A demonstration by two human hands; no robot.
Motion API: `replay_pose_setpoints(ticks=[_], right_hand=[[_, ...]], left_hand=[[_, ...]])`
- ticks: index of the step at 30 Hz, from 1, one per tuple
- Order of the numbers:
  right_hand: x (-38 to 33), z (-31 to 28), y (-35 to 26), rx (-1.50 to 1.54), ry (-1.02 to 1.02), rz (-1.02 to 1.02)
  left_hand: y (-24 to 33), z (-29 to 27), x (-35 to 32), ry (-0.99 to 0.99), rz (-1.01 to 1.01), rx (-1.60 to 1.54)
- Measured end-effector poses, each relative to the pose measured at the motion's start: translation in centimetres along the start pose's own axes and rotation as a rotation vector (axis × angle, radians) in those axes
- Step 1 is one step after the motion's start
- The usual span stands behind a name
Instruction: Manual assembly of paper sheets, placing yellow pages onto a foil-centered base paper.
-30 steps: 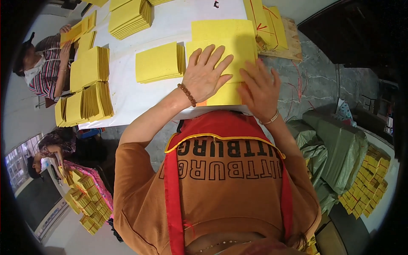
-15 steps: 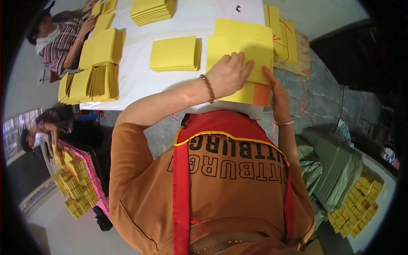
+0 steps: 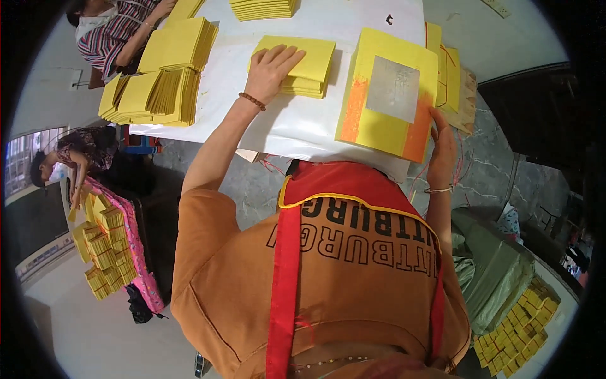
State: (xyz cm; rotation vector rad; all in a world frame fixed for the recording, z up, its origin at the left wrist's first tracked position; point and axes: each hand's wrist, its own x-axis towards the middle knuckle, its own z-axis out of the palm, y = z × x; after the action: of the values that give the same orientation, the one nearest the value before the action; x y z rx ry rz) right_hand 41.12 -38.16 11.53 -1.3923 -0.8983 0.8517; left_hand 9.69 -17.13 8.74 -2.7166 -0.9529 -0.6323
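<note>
My left hand (image 3: 268, 74) lies over a small pile of folded yellow paper (image 3: 310, 63), its fingers stretched out and slightly apart on the top piece. To the right rests a stack of flat yellow sheets (image 3: 363, 60). Its top sheet bears a silver-grey square (image 3: 392, 88) between two orange bands. Beside the lower right corner of that stack is my right hand (image 3: 442, 144), fingers extended along the edge with nothing gripped.
Thick bundles of folded yellow paper (image 3: 170, 50) line the table's left side. Another pile (image 3: 262, 7) sits at the far edge. A person in a striped shirt (image 3: 117, 31) works at the far left. Yellow bundles (image 3: 107, 246) cover a side table with pink cloth.
My left hand has gone from the sheet stack leftward to the folded pile. The stack's silver-grey square is now uncovered. My right hand stays by the stack's right edge.
</note>
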Motion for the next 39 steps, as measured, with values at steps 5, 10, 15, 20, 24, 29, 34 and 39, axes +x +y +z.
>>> replay_pose_setpoints(ticks=[5,10,15,20,24,29,34,39], right_hand=[[0.4,0.5,-0.1,-0.065,-0.003,-0.032],[0.4,0.3,0.8,-0.049,-0.003,-0.045],[0.3,0.5,0.4,-0.068,0.01,-0.007],[0.3,0.2,1.1,-0.09,-0.026,-0.091],[0.6,-0.2,1.9,-0.133,-0.023,-0.186],[0.6,-0.1,1.8,-0.438,-0.083,-0.371],[0.5,-0.4,1.7,-0.406,-0.09,-0.329],[0.8,-0.2,1.9,-0.399,-0.076,-0.333]], left_hand=[[-1.1,3.0,-2.4,-0.086,-0.012,0.025],[-1.1,3.9,-2.9,-0.251,0.012,0.016],[-0.9,4.5,-3.4,-0.478,0.012,0.028],[-0.2,4.6,-3.9,-0.543,-0.049,0.016],[-0.5,3.7,-3.0,-0.569,-0.029,0.011],[-1.1,2.2,-2.3,-0.544,-0.003,-0.12],[0.3,0.3,-0.2,-0.449,0.067,-0.176],[8.1,-5.3,4.0,-0.2,0.199,-0.55]])
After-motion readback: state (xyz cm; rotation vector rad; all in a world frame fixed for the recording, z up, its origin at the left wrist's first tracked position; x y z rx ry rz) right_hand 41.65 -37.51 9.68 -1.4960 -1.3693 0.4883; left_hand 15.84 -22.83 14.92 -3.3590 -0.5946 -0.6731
